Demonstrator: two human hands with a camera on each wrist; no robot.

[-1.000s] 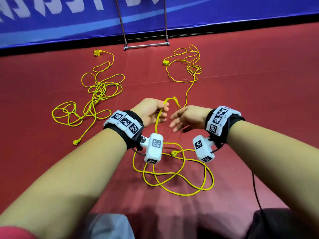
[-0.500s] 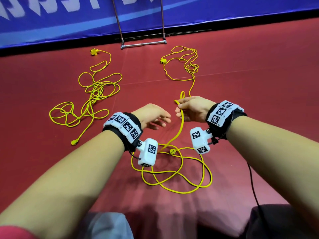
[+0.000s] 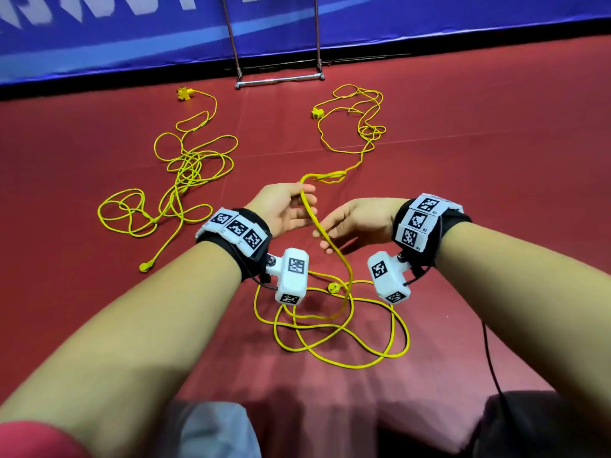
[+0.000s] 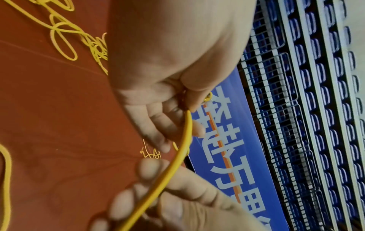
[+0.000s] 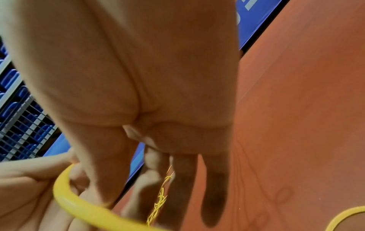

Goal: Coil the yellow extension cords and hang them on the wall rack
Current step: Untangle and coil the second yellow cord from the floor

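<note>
One tangled cord point(image 3: 178, 180) lies left, another cord point(image 3: 357, 127) right, the rack's base bar point(image 3: 279, 81) behind them.

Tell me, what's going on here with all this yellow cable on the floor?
A person is gathering up yellow extension cords from a red floor. Their left hand pinches one cord and lifts it, while the right hand, fingers relaxed, sits just beside the hanging stretch. The rest of that cord trails in loose loops below the wrists and away toward its far end. A second cord lies untouched in a tangle on the left. Nothing is neatly coiled yet. A metal frame stands at the blue wall.
</note>
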